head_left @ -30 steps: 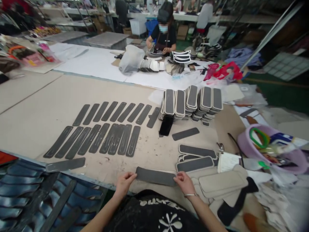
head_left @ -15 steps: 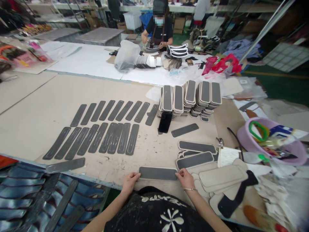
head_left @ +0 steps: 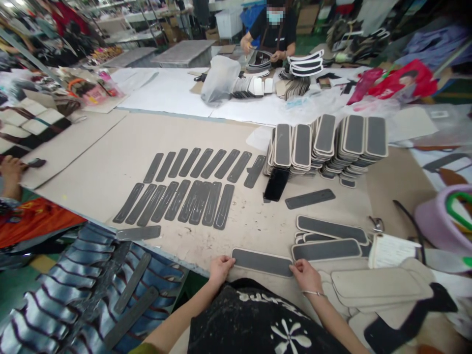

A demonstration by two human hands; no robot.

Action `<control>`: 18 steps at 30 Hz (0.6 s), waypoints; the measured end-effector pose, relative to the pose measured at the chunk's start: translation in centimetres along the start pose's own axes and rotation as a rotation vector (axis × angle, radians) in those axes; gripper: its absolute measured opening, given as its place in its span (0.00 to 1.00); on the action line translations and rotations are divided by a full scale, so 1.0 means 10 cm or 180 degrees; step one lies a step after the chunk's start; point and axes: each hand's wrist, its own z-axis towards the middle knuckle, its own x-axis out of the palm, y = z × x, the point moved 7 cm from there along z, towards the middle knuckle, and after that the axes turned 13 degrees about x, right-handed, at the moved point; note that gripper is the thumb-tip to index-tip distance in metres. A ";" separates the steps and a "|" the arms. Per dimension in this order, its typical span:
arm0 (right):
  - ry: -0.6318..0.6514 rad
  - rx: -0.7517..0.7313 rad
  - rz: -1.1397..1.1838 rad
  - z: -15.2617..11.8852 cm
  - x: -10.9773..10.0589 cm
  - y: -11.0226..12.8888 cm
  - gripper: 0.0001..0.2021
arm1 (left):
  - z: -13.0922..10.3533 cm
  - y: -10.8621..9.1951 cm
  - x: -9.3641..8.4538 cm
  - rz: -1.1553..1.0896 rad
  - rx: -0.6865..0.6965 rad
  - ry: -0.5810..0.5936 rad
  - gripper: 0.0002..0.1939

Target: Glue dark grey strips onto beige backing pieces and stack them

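Note:
A long dark grey panel with a beige border (head_left: 261, 262) lies flat at the table's near edge, in front of my body. My left hand (head_left: 221, 269) pinches its left end between thumb and fingers. At the opposite end, my right hand (head_left: 307, 275) grips the right corner the same way. Just beyond my right hand, similar bordered panels (head_left: 326, 249) are loosely piled. To the left lie two rows of narrow dark grey strips (head_left: 223, 206) with shiny lines on them. A single dark strip (head_left: 310, 198) rests farther back.
Tall stacks of bordered panels (head_left: 282, 145) stand at the back right, with a black phone (head_left: 276, 184) against them. Beige pieces (head_left: 376, 283) and a purple basin (head_left: 435, 216) are on the right. A co-worker (head_left: 275, 34) works across the table; another person's hand (head_left: 11, 172) shows far left.
The camera view has swung to the left, so most things appear farther right. Both hands keep hold of the panel's ends, and the panel looks slightly more slanted.

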 end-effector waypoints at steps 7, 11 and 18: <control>-0.0050 0.0105 0.0046 -0.08 -0.04 0.10 0.04 | 0.02 0.01 -0.01 0.0353 0.0046 0.0125 0.14; -0.0092 0.0150 0.0042 -0.08 -0.05 0.12 0.03 | 0.05 0.03 0.01 0.0504 0.0097 0.0195 0.16; -0.0109 0.0127 -0.0110 -0.06 -0.03 0.13 0.03 | 0.02 -0.06 -0.01 0.0672 0.0155 0.0193 0.16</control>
